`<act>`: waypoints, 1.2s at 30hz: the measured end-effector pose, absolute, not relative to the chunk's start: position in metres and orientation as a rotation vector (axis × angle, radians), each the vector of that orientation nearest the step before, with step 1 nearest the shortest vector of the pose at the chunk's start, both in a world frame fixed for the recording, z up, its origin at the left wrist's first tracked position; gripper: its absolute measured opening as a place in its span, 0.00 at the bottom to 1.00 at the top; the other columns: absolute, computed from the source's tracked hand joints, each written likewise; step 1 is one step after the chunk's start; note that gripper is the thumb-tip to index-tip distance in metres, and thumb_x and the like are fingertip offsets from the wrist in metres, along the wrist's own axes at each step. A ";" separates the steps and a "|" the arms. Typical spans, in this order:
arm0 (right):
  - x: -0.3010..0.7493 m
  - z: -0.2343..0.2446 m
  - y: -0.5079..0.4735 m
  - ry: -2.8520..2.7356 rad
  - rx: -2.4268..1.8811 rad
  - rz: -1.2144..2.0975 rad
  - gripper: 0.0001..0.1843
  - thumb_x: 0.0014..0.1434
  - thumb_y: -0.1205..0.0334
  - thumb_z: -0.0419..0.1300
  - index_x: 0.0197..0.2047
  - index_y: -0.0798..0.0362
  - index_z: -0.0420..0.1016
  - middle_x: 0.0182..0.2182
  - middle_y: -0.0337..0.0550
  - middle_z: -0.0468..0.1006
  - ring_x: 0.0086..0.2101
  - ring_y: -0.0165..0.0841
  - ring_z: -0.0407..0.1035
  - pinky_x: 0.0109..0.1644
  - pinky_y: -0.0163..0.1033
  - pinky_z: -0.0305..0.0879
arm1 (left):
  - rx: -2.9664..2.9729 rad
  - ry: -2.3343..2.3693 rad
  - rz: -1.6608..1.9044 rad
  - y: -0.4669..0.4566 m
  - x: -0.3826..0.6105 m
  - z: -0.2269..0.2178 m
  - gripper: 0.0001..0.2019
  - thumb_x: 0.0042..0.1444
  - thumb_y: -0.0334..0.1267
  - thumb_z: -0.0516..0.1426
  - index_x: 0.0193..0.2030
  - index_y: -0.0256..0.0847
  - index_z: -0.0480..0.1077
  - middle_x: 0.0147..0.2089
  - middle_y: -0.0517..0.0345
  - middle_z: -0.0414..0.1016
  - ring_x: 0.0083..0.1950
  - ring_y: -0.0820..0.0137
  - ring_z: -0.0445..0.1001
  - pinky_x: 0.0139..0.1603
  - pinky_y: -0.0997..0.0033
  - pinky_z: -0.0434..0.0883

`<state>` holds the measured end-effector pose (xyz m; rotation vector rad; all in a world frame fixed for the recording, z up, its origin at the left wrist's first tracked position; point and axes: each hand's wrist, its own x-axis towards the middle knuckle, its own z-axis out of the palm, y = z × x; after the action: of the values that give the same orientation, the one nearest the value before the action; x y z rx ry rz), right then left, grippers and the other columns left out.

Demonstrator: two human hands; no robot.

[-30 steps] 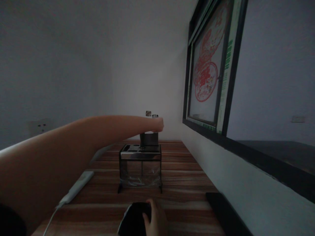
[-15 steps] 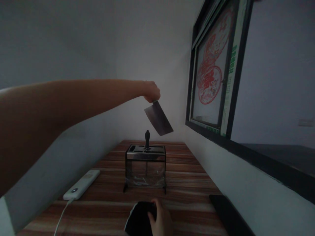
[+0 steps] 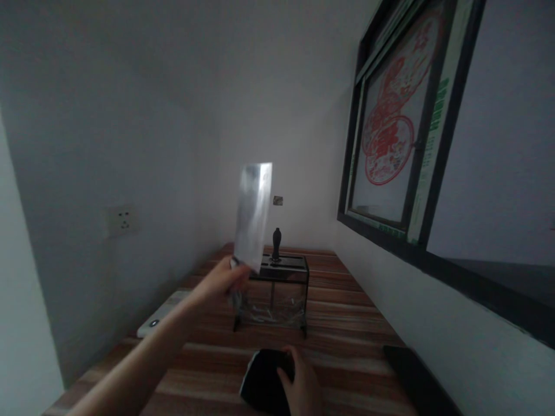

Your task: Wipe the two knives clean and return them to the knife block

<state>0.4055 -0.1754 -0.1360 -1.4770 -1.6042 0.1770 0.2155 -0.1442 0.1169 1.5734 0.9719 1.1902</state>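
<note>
My left hand (image 3: 225,278) is closed round the handle of a cleaver (image 3: 252,215), whose broad steel blade points straight up in front of the knife holder. The knife holder (image 3: 272,292) is a clear box with a dark slotted top, standing on the wooden table (image 3: 347,323). One black-handled tool (image 3: 276,244) still stands in a slot. My right hand (image 3: 301,386) rests at the bottom edge on a black object (image 3: 262,381), fingers curled on it.
A white power bank (image 3: 158,315) with a cable lies at the left by the wall, under a socket (image 3: 124,220). A flat black object (image 3: 418,378) lies at the right by the wall. A framed window with red paper-cut art (image 3: 388,141) hangs above.
My left hand pulled the cleaver up out of the holder, then brought it down and towards me, turning the blade from hanging down to pointing up. The right hand stayed put.
</note>
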 end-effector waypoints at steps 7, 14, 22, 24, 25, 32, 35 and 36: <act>0.410 -0.119 -0.182 -1.586 -1.401 0.387 0.15 0.52 0.67 0.56 0.44 0.50 0.74 0.39 0.43 0.80 0.42 0.39 0.75 0.48 0.40 0.68 | 0.895 0.889 1.172 -0.236 0.235 -0.032 0.23 0.38 0.54 0.64 0.22 0.42 0.56 0.13 0.75 0.48 0.15 0.84 0.43 0.17 0.80 0.47; 0.412 -0.117 -0.180 -1.628 -1.415 0.494 0.16 0.53 0.65 0.55 0.46 0.53 0.71 0.43 0.47 0.78 0.44 0.38 0.73 0.50 0.43 0.67 | 0.836 0.848 1.138 -0.244 0.231 -0.047 0.18 0.39 0.45 0.65 0.24 0.40 0.60 0.14 0.71 0.55 0.16 0.82 0.51 0.18 0.80 0.51; 0.421 -0.111 -0.198 -1.637 -1.571 0.383 0.20 0.56 0.55 0.57 0.49 0.55 0.69 0.42 0.51 0.76 0.43 0.42 0.70 0.49 0.47 0.65 | 0.838 0.854 1.135 -0.251 0.224 -0.063 0.16 0.45 0.46 0.63 0.26 0.39 0.61 0.16 0.71 0.56 0.17 0.82 0.52 0.19 0.80 0.52; 0.419 -0.108 -0.205 -1.680 -1.722 0.254 0.19 0.55 0.53 0.58 0.46 0.56 0.70 0.40 0.52 0.75 0.42 0.44 0.69 0.47 0.47 0.64 | 0.856 0.855 1.138 -0.250 0.222 -0.064 0.17 0.46 0.47 0.63 0.26 0.39 0.60 0.16 0.71 0.56 0.18 0.82 0.52 0.20 0.80 0.52; 0.418 -0.106 -0.207 -1.712 -1.790 0.189 0.17 0.55 0.53 0.58 0.44 0.56 0.71 0.39 0.52 0.75 0.42 0.45 0.68 0.47 0.47 0.64 | 0.867 0.862 1.137 -0.249 0.222 -0.064 0.17 0.47 0.48 0.62 0.26 0.39 0.60 0.16 0.71 0.55 0.18 0.81 0.52 0.20 0.80 0.52; 0.409 -0.103 -0.212 -1.814 -1.785 0.051 0.12 0.54 0.61 0.57 0.42 0.55 0.71 0.41 0.55 0.76 0.45 0.49 0.69 0.46 0.49 0.63 | 1.007 0.807 0.979 -0.257 0.218 -0.055 0.17 0.48 0.49 0.63 0.31 0.37 0.63 0.21 0.68 0.60 0.22 0.80 0.57 0.22 0.80 0.54; 0.413 -0.107 -0.212 -1.799 -1.719 0.091 0.12 0.51 0.62 0.59 0.40 0.54 0.73 0.40 0.54 0.77 0.44 0.49 0.70 0.46 0.50 0.64 | 0.980 0.669 0.920 -0.259 0.219 -0.050 0.17 0.51 0.49 0.61 0.31 0.37 0.62 0.19 0.69 0.56 0.20 0.81 0.54 0.22 0.79 0.53; 0.415 -0.109 -0.212 -1.792 -1.698 0.106 0.11 0.50 0.62 0.59 0.39 0.53 0.73 0.38 0.52 0.78 0.42 0.48 0.71 0.46 0.49 0.65 | 0.952 0.626 0.911 -0.259 0.220 -0.049 0.17 0.51 0.49 0.61 0.30 0.38 0.62 0.19 0.70 0.54 0.19 0.81 0.52 0.21 0.79 0.52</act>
<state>0.4148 -0.2122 -0.1086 -1.6982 -1.7918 0.1065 0.2200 -0.2589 -0.0489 0.9523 0.6258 0.9114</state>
